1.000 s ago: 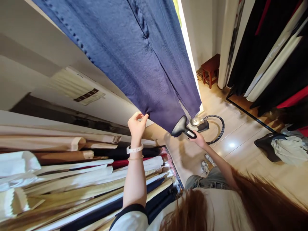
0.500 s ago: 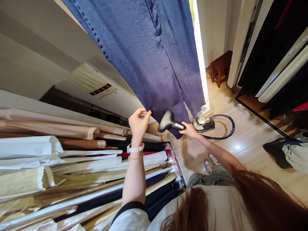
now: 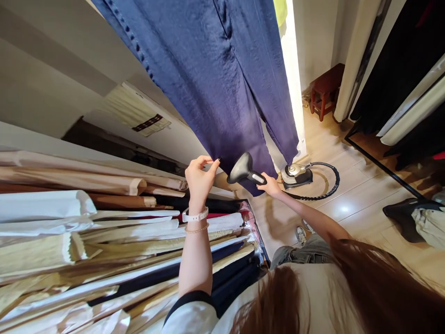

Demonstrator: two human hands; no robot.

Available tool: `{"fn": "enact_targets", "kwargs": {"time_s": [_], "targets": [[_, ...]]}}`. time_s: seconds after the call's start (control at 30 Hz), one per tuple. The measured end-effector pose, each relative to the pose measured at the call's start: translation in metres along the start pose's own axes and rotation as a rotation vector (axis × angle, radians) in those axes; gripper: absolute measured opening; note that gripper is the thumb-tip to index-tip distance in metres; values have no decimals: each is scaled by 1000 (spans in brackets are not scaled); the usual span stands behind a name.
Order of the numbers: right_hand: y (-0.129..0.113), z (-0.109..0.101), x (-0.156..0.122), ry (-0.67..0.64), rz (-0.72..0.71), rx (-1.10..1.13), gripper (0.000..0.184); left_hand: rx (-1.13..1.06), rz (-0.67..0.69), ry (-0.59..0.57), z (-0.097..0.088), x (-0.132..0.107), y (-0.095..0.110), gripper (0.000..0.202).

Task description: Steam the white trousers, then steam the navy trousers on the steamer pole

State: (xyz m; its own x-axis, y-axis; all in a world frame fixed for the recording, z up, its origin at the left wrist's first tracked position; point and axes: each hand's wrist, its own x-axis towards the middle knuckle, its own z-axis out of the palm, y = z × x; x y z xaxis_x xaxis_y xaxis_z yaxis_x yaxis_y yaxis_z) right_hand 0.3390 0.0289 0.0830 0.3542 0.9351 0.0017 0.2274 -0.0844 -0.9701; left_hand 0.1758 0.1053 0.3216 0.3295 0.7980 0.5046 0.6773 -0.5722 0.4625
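Observation:
A pair of dark blue trousers [image 3: 208,79] hangs in front of me, its legs reaching down toward the floor. My left hand [image 3: 200,176] pinches the left edge of one trouser leg between thumb and fingers. In my right hand [image 3: 269,185] is the handle of a black garment steamer head [image 3: 241,168]. The steamer head is tilted beside the lower part of that leg, close to the cloth; whether it touches cannot be made out. On the floor beyond sits the steamer base [image 3: 295,175], joined to a ribbed black hose [image 3: 335,178].
Many light and dark garments [image 3: 121,232] hang on a rack at my left. More dark clothes [image 3: 378,69] hang at the far right, above a black rail [image 3: 382,164]. A red-brown stool [image 3: 327,88] stands by the wall. A black bag-like item [image 3: 403,218] lies on the right.
The right hand and steamer head have shifted slightly up and left. The trouser legs hang a little further apart. My left hand keeps its pinch at the edge.

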Motion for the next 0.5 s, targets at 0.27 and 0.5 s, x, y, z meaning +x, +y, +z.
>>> {"fn": "enact_targets", "kwargs": {"time_s": [0.27,0.5], "targets": [[24,23,-4,62,58,-14,36,-100,-40,-10,0,-5,12,19],[35,27,-23,85,103,64,34,-92,-77,-23,-1,-5,19,21]]}}
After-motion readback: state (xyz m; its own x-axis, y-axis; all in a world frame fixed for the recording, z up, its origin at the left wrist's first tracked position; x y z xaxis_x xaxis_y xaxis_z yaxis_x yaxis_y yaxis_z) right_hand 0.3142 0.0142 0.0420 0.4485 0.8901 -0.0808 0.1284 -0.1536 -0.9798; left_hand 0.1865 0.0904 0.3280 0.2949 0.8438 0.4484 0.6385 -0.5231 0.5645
